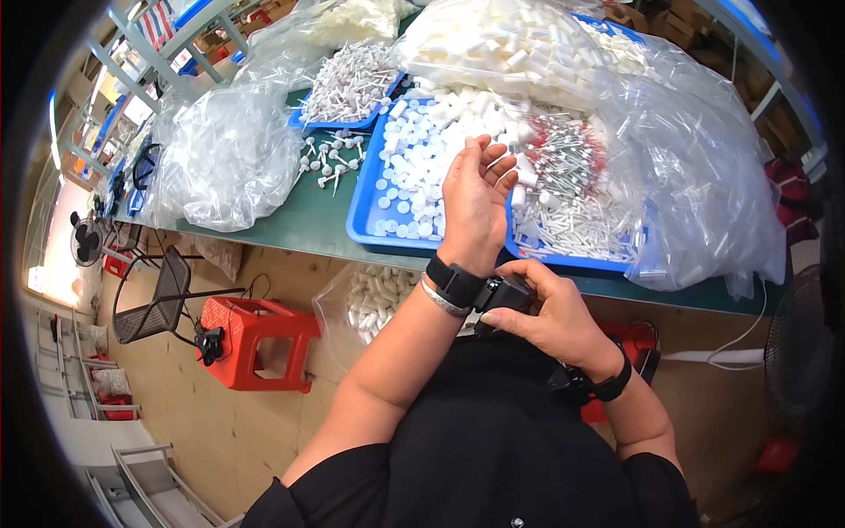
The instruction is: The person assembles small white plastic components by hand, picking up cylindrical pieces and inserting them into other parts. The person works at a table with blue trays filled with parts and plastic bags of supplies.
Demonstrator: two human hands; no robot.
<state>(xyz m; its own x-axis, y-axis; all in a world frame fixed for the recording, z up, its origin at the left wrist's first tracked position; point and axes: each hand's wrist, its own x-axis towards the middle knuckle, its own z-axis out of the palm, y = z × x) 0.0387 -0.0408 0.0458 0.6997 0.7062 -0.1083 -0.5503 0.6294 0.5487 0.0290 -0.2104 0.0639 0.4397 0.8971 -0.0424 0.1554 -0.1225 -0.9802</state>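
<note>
Blue tray (pixel 357 222) holds white discs (pixel 407 180) — left grip (pixel 476 195) released, right grip (pixel 556 315) clasping the black wrist device (pixel 503 296).

Right hand (pixel 553 315) pinching at left wrist (pixel 468 255), frame center.
Left hand (pixel 475 204) palm up, fingers loosely curled, just above center.

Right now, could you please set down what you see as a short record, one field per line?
Left hand: open, palm up, holding nothing
Right hand: thumb and fingers on the black box strapped to the other wrist
Beside the box: pale bracelet
Surface: green table bearing a large blue tray
Tray contents: pale discs, white pins
Left of tray: bulky clear plastic bag
Floor: red stool, black chair
</note>
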